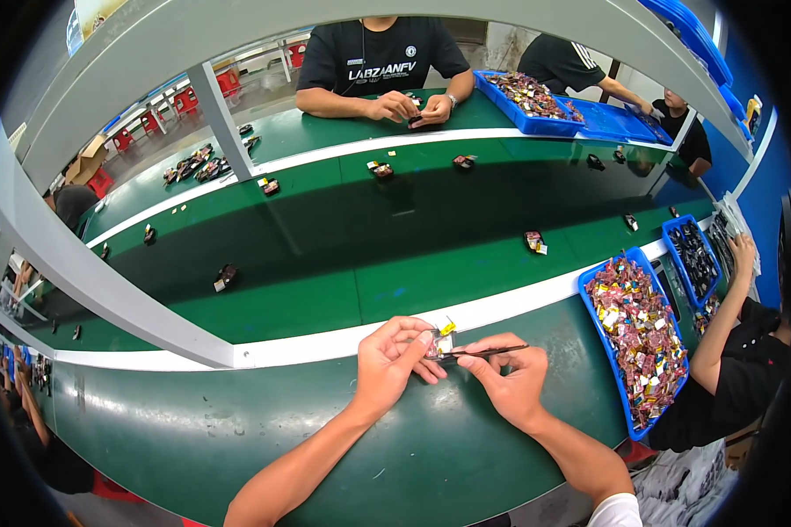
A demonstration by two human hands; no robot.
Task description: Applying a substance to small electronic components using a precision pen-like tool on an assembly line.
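Just on my side of the white belt edge, my left hand (394,362) pinches a small electronic part (439,340) between thumb and fingers. A yellow piece (448,329) and thin wire ends stick up from its top. My right hand (511,379) is closed around slim black tweezers (494,350), held almost level. Their tip reaches the part beside my left fingers. My fingers hide some of the part, so its lower side cannot be made out.
A blue tray (631,404) heaped with small electronic parts stands to my right, with a smaller blue tray (714,263) of black pieces beyond it. Small assemblies (535,242) lie scattered on the green belt (325,281). A grey frame post (105,272) crosses the left. Co-workers sit opposite and at right.
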